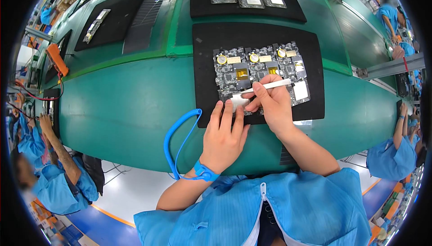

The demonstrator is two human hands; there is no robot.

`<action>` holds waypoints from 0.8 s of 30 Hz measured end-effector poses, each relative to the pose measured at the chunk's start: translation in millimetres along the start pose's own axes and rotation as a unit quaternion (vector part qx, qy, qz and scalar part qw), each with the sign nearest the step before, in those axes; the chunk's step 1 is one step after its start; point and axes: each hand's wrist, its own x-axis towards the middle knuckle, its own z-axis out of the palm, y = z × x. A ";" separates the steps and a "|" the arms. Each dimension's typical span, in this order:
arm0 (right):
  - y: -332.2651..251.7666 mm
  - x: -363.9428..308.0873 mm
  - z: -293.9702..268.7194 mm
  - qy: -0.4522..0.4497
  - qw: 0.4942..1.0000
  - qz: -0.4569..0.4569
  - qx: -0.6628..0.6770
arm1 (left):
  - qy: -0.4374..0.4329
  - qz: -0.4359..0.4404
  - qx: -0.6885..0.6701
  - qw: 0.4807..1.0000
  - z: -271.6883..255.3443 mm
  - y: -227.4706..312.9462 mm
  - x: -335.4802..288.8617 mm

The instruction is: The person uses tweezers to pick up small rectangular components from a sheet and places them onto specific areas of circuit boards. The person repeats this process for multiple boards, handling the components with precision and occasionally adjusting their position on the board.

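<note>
A panel of joined circuit boards [263, 61] lies on a black foam mat [315, 79] in front of me. It carries round coin cells along its far side and silvery white squares along its near side. In my right hand [275, 106] is a pair of pale tweezers [280, 83], with their thin end pointing left, over the near-left part of the panel. My left hand [223, 140] lies with fingers stretched out, the fingertips on the near edge of the silvery white square [239, 102] at the near left. The right fingertips are close beside that square and partly hide the panel.
Another black mat [288, 14] with more boards lies farther off. At the left are a mat with a narrow board [96, 24] and an orange meter [57, 60] with leads. A coiled blue cord [168, 138] runs to my left wrist strap. Co-workers sit on both sides.
</note>
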 end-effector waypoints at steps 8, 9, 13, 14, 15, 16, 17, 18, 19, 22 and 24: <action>-1.5 -0.6 2.1 0.005 1.000 -0.002 -0.012 | -0.002 -0.004 0.001 1.000 -0.5 0.5 0.4; -1.9 -0.6 2.7 0.004 1.000 -0.003 -0.014 | -0.002 -0.003 0.001 1.000 -0.6 0.4 0.3; -3.5 -1.4 3.2 0.006 1.000 -0.004 -0.015 | 0.000 0.000 0.000 1.000 0.5 -0.4 -0.1; -3.4 -1.4 3.0 0.006 1.000 -0.006 -0.015 | 0.001 0.002 -0.001 1.000 0.6 -0.3 0.1; -3.0 -1.5 2.7 0.006 1.000 -0.007 -0.016 | 0.000 0.001 -0.002 1.000 0.6 -0.1 0.0; -2.6 -1.5 2.7 0.005 1.000 -0.008 -0.015 | -0.001 0.001 -0.002 1.000 0.6 0.1 -0.1; -2.3 -1.6 2.6 0.005 1.000 -0.009 -0.015 | -0.001 0.000 -0.002 1.000 0.6 0.3 -0.2; -2.2 -1.7 2.7 0.004 1.000 -0.010 -0.014 | -0.002 0.001 -0.003 1.000 0.2 0.3 -0.2; -2.0 -1.9 2.7 0.004 1.000 -0.011 -0.014 | -0.002 0.001 -0.003 1.000 -0.2 0.3 -0.3; -1.6 -1.3 2.7 0.004 1.000 -0.011 -0.014 | -0.005 -0.004 -0.015 1.000 -0.6 -0.6 0.7; -2.1 -1.1 3.5 0.006 1.000 -0.011 -0.017 | -0.010 -0.006 -0.026 1.000 -1.9 -1.3 2.4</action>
